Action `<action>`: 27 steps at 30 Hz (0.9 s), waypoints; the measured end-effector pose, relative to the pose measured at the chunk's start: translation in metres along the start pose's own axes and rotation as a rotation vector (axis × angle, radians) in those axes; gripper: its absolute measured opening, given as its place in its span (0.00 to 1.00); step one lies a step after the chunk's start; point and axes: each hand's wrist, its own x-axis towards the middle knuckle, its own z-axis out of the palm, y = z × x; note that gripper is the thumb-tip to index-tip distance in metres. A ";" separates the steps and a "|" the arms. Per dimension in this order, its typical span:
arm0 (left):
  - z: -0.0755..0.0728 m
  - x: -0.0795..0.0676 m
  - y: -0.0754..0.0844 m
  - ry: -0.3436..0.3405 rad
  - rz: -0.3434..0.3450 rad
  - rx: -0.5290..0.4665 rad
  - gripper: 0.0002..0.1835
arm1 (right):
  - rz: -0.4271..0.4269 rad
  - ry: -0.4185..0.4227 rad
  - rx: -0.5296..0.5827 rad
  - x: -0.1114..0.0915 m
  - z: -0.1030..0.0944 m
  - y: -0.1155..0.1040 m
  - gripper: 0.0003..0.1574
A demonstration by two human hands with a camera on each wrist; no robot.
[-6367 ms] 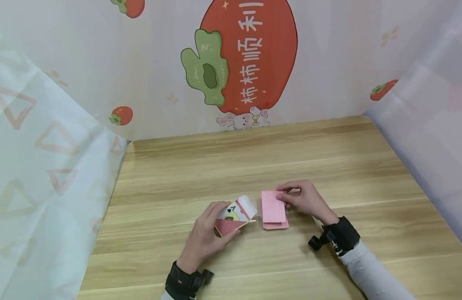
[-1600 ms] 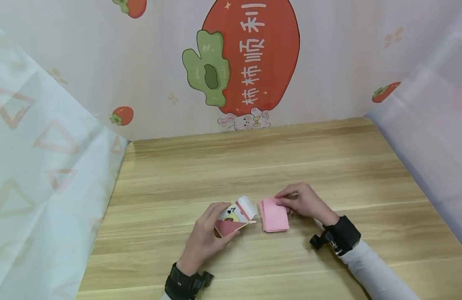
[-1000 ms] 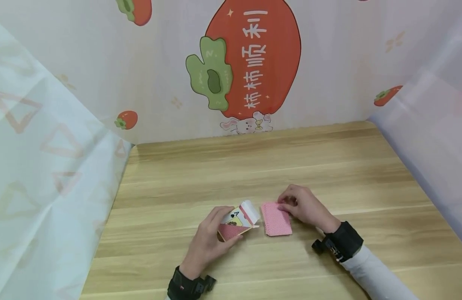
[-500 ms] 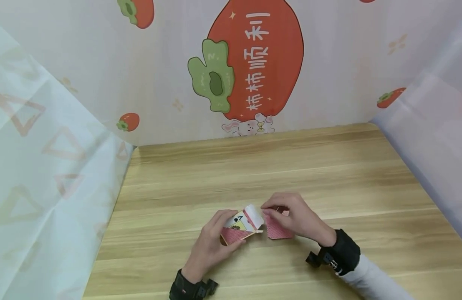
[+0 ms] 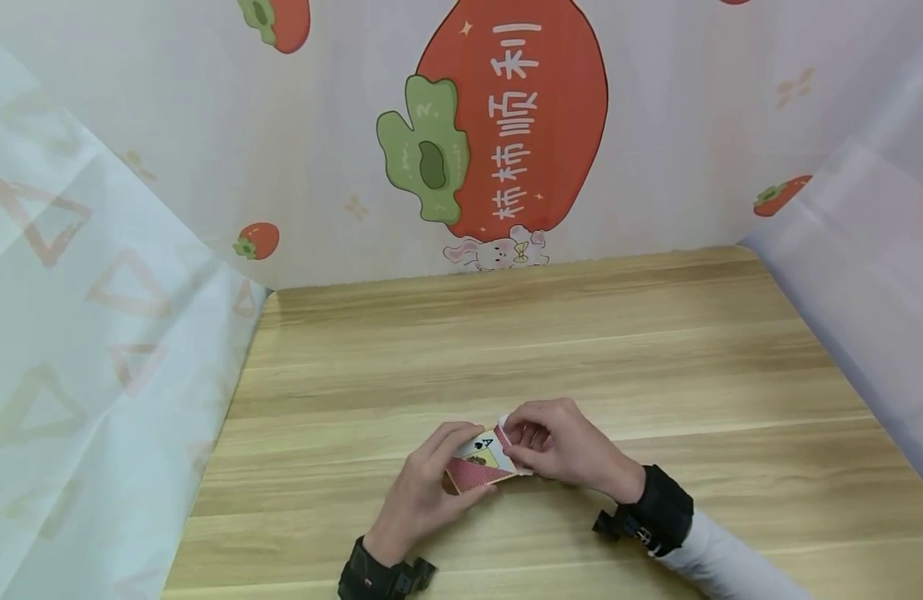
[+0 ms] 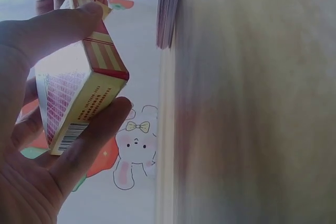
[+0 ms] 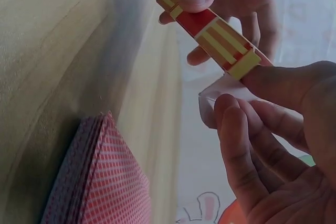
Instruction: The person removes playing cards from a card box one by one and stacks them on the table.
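Observation:
My left hand [image 5: 423,483] grips a playing card box [image 5: 476,475] between thumb and fingers, above the table. The box is red-patterned with an ace on its face, and its barcode end shows in the left wrist view. At the box's opened end, my right hand [image 5: 574,446] has its thumb on the edge and curled fingers at the white lid flap [image 7: 209,108]. A stack of cards [image 7: 113,177] with red-checked backs lies on the table below; in the head view the right hand hides it. Its edge [image 6: 168,14] shows in the left wrist view.
The wood-grain table [image 5: 431,342] is bounded at the back by a white printed curtain [image 5: 318,167], with pale sheets [image 5: 93,400] at both sides. Each wrist wears a black camera band [image 5: 659,508].
Earlier, my right hand straightened the stack of cards. It has since left the stack and moved left to the box's flap. My left hand has kept its hold on the box.

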 end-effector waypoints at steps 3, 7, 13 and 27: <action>0.001 0.000 0.001 -0.002 0.015 -0.003 0.39 | 0.007 0.006 -0.004 -0.001 0.003 0.001 0.08; 0.001 0.001 0.001 -0.001 0.027 0.012 0.39 | 0.027 0.016 -0.017 -0.001 0.005 0.000 0.11; 0.000 0.002 0.001 -0.002 0.019 0.030 0.39 | 0.077 0.005 -0.042 0.000 0.006 -0.002 0.10; -0.006 0.002 -0.003 0.052 -0.012 0.064 0.40 | 0.158 0.030 0.020 0.003 -0.018 -0.004 0.09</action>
